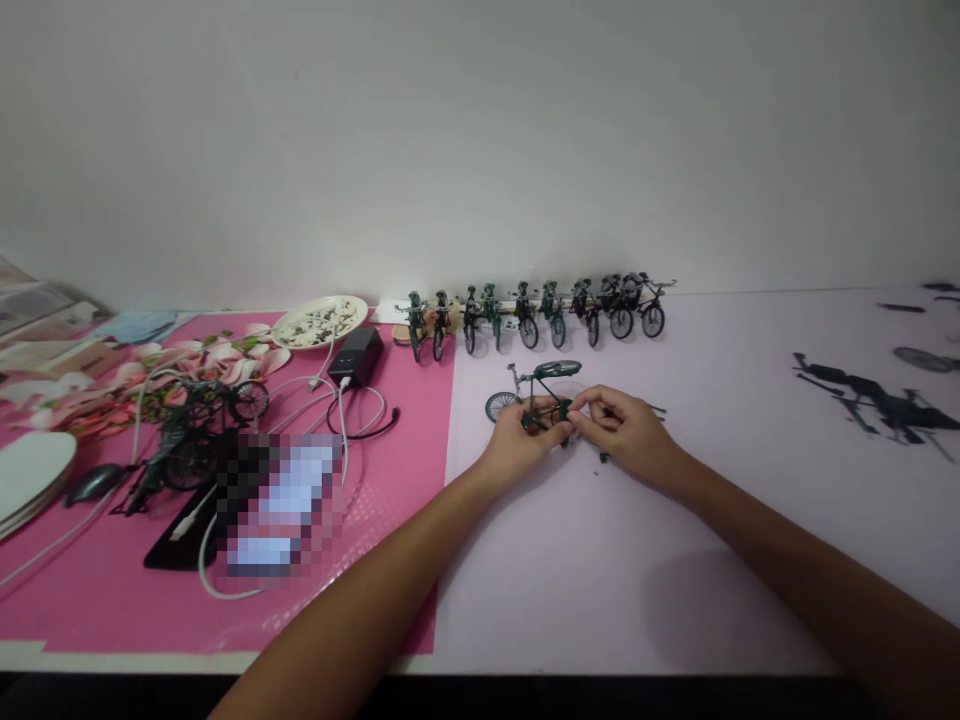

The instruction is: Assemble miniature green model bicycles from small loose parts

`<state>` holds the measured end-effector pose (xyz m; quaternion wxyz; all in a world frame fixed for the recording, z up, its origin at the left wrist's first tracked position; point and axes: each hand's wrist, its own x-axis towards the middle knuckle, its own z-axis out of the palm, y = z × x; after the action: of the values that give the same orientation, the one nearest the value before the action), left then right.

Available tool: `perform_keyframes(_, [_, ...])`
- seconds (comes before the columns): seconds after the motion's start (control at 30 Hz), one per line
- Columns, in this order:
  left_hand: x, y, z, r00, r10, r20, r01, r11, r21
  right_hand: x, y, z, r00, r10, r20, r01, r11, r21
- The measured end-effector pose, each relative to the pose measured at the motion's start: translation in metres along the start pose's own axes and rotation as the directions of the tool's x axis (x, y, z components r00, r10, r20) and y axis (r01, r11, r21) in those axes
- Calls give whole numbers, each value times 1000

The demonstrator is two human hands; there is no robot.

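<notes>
A small dark green model bicycle (pixel 536 390) stands on the pale table, front wheel to the left, saddle on top. My left hand (pixel 521 432) is closed around its lower frame near the crank. My right hand (pixel 622 425) pinches the same spot from the right, fingertips meeting the left hand's. A thin dark rod (pixel 651 409) pokes out behind my right hand. A tiny dark part (pixel 603 458) lies on the table just under that hand.
Several finished model bicycles (pixel 532 312) line the wall. Loose dark bicycle parts (pixel 877 400) lie at the right. On the pink mat (pixel 390 540) at left are a plate (pixel 319 320), a black power bank (pixel 355 356) with white cables, another model bicycle (pixel 202 420) and a blurred phone.
</notes>
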<state>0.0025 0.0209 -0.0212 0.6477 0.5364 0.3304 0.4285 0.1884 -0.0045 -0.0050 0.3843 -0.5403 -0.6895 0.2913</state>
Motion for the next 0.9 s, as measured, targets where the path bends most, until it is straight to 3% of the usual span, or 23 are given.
perform_keyframes(0.6, [1, -1, 1, 1000, 20, 14, -20, 999, 32, 3, 11, 2, 1000, 9, 24, -13, 984, 179])
perform_keyframes(0.9, [0, -3, 3, 997, 36, -73, -31, 997, 69, 3, 15, 4, 999, -9, 45, -1, 973, 232])
